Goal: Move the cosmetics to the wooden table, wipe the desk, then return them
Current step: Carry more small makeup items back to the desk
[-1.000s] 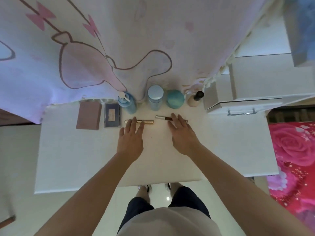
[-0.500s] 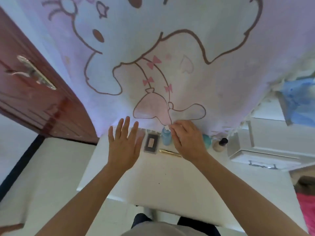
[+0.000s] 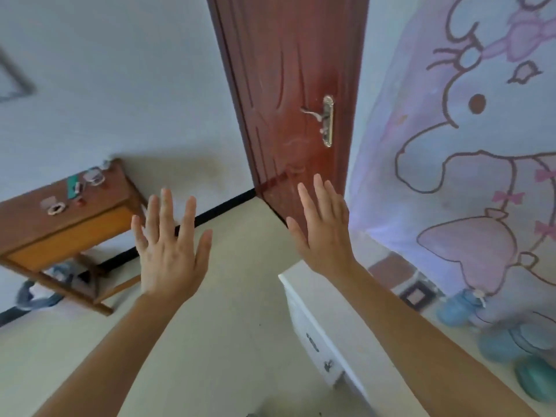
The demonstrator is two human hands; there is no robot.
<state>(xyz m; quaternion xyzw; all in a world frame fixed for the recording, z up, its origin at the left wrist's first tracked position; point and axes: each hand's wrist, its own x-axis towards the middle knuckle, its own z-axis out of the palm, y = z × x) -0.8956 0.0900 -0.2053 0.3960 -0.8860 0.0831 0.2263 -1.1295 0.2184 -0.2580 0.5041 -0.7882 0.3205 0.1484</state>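
So the door in front of me is a deep reddish brown with wavy grain lines, and its handle plate is pale gold. My wooden table is mid-brown on top with an orange drawer front. The desk is plain white. The curtain is lilac-pink, printed with a cartoon character outlined in dark brown, plus little pink bows. The pump bottle is light blue, the jar teal. The floor is beige, the baseboard black.

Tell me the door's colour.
The door is dark reddish-brown, clearest in the head view.
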